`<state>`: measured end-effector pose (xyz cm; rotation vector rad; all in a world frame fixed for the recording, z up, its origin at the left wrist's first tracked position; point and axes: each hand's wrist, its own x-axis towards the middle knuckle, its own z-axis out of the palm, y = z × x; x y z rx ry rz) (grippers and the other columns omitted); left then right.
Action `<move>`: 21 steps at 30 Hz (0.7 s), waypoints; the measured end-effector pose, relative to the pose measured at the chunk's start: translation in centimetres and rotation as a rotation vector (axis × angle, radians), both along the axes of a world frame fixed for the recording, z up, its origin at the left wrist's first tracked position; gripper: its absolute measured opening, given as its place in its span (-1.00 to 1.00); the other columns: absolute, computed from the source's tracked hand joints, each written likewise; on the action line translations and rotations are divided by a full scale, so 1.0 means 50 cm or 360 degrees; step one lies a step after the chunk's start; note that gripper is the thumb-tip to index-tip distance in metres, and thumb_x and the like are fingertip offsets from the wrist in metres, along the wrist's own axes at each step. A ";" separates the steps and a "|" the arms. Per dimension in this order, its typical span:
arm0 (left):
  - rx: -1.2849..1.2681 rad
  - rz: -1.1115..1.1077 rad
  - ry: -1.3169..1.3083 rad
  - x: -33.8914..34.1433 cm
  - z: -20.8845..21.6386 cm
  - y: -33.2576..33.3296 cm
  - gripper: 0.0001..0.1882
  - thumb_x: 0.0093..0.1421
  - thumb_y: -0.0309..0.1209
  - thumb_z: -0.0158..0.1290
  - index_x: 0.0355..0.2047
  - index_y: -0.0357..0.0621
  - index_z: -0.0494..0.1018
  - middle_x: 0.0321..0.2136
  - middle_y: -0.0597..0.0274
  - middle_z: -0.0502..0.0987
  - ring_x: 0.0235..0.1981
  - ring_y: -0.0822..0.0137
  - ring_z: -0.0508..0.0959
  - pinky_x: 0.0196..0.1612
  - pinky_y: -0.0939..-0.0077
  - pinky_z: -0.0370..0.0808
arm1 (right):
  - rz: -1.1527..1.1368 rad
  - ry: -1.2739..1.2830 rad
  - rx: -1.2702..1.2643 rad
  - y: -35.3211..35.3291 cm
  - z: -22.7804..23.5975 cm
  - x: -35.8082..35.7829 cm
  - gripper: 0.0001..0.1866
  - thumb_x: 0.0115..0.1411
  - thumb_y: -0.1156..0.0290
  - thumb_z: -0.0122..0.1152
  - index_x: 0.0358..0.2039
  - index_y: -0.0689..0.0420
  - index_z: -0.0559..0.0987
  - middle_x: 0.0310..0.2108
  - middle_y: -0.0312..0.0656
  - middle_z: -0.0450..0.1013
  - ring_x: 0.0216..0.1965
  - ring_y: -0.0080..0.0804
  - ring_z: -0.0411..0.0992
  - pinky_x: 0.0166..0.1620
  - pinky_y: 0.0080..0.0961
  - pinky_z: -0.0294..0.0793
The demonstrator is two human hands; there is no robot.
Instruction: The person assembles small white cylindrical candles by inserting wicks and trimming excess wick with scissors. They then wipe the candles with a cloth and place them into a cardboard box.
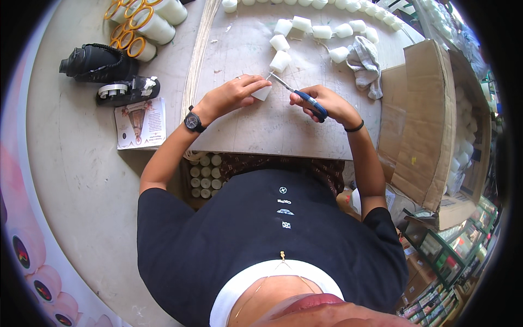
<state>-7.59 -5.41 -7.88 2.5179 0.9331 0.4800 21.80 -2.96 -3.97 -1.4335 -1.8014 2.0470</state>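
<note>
My left hand (231, 95) is closed on a short white candle (262, 94), its fingers over the candle's left side. In my right hand (333, 103) is a pair of scissors (311, 102) with dark blue handles. The blades point up and left, and their tips lie close to the wick between the held candle and a white candle (280, 61) just beyond it. Whether the blades touch the wick I cannot tell. From there a curving row of several white candles (322, 32) runs to the right across the table.
A grey cloth (364, 62) lies right of the candles, beside an open cardboard box (417, 125). Long pale wick strands (197, 60) stretch along the table at left. Further left are a black bottle (98, 62), a tape dispenser (128, 91), a printed leaflet (140, 124) and gold-rimmed candle jars (155, 27).
</note>
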 end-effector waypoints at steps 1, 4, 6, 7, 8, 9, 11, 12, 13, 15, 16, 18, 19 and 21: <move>-0.0015 -0.0006 0.0005 0.000 0.002 0.001 -0.24 0.02 -0.58 0.25 0.27 0.02 0.30 0.10 0.14 0.46 0.04 0.09 0.53 0.13 0.30 0.53 | -0.0012 0.0010 0.0002 0.002 -0.005 -0.002 -0.25 0.05 -0.41 0.25 -0.44 0.19 0.64 -0.71 -0.43 0.32 -0.72 -0.66 0.34 -0.65 -0.70 0.27; -0.0036 -0.0026 0.0018 0.002 0.011 0.002 -0.23 0.03 -0.56 0.25 0.28 0.03 0.28 0.10 0.15 0.47 0.06 0.09 0.52 0.13 0.29 0.53 | 0.0006 0.0013 0.0025 0.010 -0.005 -0.006 -0.26 0.04 -0.41 0.27 -0.45 0.18 0.64 -0.71 -0.43 0.32 -0.72 -0.67 0.33 -0.66 -0.70 0.26; -0.0026 -0.0035 0.0032 0.002 0.011 0.002 -0.23 0.03 -0.55 0.25 0.28 0.04 0.27 0.11 0.15 0.47 0.05 0.10 0.52 0.13 0.29 0.53 | 0.0035 -0.0001 0.0045 0.014 0.000 -0.008 -0.27 0.04 -0.40 0.27 -0.45 0.17 0.64 -0.71 -0.43 0.32 -0.72 -0.67 0.33 -0.66 -0.69 0.25; -0.0014 -0.0036 0.0042 0.001 0.007 0.003 -0.23 0.04 -0.55 0.25 0.28 0.04 0.27 0.11 0.16 0.46 0.05 0.10 0.53 0.13 0.29 0.53 | 0.0049 -0.0013 0.0052 0.016 0.003 -0.009 -0.27 0.04 -0.40 0.28 -0.46 0.17 0.64 -0.72 -0.43 0.32 -0.72 -0.67 0.33 -0.66 -0.69 0.25; -0.0003 -0.0037 0.0051 0.001 0.004 0.004 -0.23 0.04 -0.54 0.25 0.29 0.04 0.27 0.11 0.16 0.46 0.05 0.11 0.53 0.13 0.30 0.53 | 0.0063 -0.0025 0.0060 0.018 0.004 -0.010 -0.28 0.04 -0.39 0.28 -0.46 0.16 0.65 -0.72 -0.44 0.32 -0.72 -0.66 0.33 -0.66 -0.69 0.25; -0.0005 -0.0035 0.0064 0.001 0.004 0.003 -0.23 0.04 -0.54 0.25 0.29 0.05 0.27 0.12 0.16 0.46 0.05 0.11 0.53 0.14 0.30 0.53 | 0.0055 -0.0032 0.0063 0.019 0.002 -0.009 -0.28 0.05 -0.39 0.28 -0.46 0.16 0.65 -0.72 -0.44 0.31 -0.72 -0.66 0.33 -0.67 -0.69 0.25; -0.0009 -0.0038 0.0089 0.003 0.007 0.005 -0.23 0.04 -0.53 0.25 0.29 0.05 0.27 0.12 0.16 0.46 0.05 0.11 0.53 0.14 0.31 0.53 | 0.0033 -0.0049 0.0068 0.023 -0.006 -0.007 -0.29 0.05 -0.38 0.29 -0.45 0.16 0.65 -0.72 -0.45 0.31 -0.73 -0.66 0.33 -0.67 -0.69 0.24; -0.0005 -0.0044 0.0099 0.004 0.008 0.005 -0.23 0.04 -0.52 0.25 0.29 0.05 0.27 0.12 0.16 0.46 0.05 0.12 0.53 0.14 0.32 0.53 | 0.0042 -0.0045 0.0062 0.025 -0.006 -0.007 -0.29 0.05 -0.38 0.28 -0.44 0.17 0.66 -0.72 -0.44 0.31 -0.73 -0.66 0.33 -0.66 -0.69 0.24; -0.0001 -0.0050 0.0110 0.005 0.010 0.006 -0.24 0.04 -0.52 0.25 0.28 0.05 0.27 0.12 0.16 0.46 0.05 0.12 0.53 0.14 0.32 0.53 | 0.0051 -0.0040 0.0056 0.027 -0.006 -0.007 -0.29 0.06 -0.37 0.28 -0.43 0.17 0.67 -0.72 -0.44 0.31 -0.72 -0.66 0.32 -0.66 -0.69 0.23; 0.0009 -0.0064 0.0120 0.007 0.011 0.008 -0.24 0.05 -0.52 0.25 0.28 0.04 0.27 0.11 0.16 0.46 0.05 0.12 0.53 0.14 0.33 0.53 | 0.0057 -0.0037 0.0059 0.029 -0.005 -0.008 -0.28 0.06 -0.37 0.28 -0.41 0.18 0.68 -0.72 -0.44 0.31 -0.72 -0.66 0.32 -0.66 -0.69 0.23; 0.0012 -0.0068 0.0121 0.007 0.012 0.008 -0.25 0.05 -0.52 0.25 0.27 0.04 0.27 0.11 0.16 0.46 0.05 0.12 0.53 0.14 0.33 0.53 | 0.0059 -0.0036 0.0067 0.029 -0.004 -0.009 -0.28 0.06 -0.37 0.28 -0.40 0.19 0.68 -0.71 -0.44 0.30 -0.71 -0.66 0.32 -0.66 -0.69 0.22; 0.0033 -0.0080 0.0121 0.008 0.015 0.008 -0.29 0.07 -0.51 0.23 0.25 0.01 0.28 0.10 0.16 0.46 0.04 0.12 0.53 0.13 0.33 0.53 | 0.0098 -0.0034 0.0094 0.031 0.000 -0.010 -0.28 0.06 -0.36 0.29 -0.38 0.20 0.69 -0.71 -0.44 0.30 -0.70 -0.67 0.31 -0.66 -0.69 0.22; 0.0051 -0.0088 0.0118 0.009 0.016 0.008 -0.32 0.09 -0.50 0.22 0.23 -0.01 0.29 0.09 0.15 0.46 0.03 0.13 0.53 0.12 0.34 0.53 | 0.0135 -0.0035 0.0112 0.033 0.004 -0.010 -0.28 0.06 -0.36 0.30 -0.37 0.20 0.70 -0.71 -0.44 0.30 -0.70 -0.67 0.31 -0.66 -0.69 0.21; 0.0075 -0.0098 0.0125 0.010 0.016 0.008 -0.36 0.11 -0.50 0.20 0.21 -0.03 0.29 0.08 0.14 0.46 0.03 0.13 0.53 0.11 0.34 0.52 | 0.0186 -0.0040 0.0153 0.035 0.006 -0.010 -0.32 0.09 -0.32 0.29 -0.39 0.18 0.68 -0.70 -0.46 0.29 -0.70 -0.69 0.29 -0.66 -0.70 0.19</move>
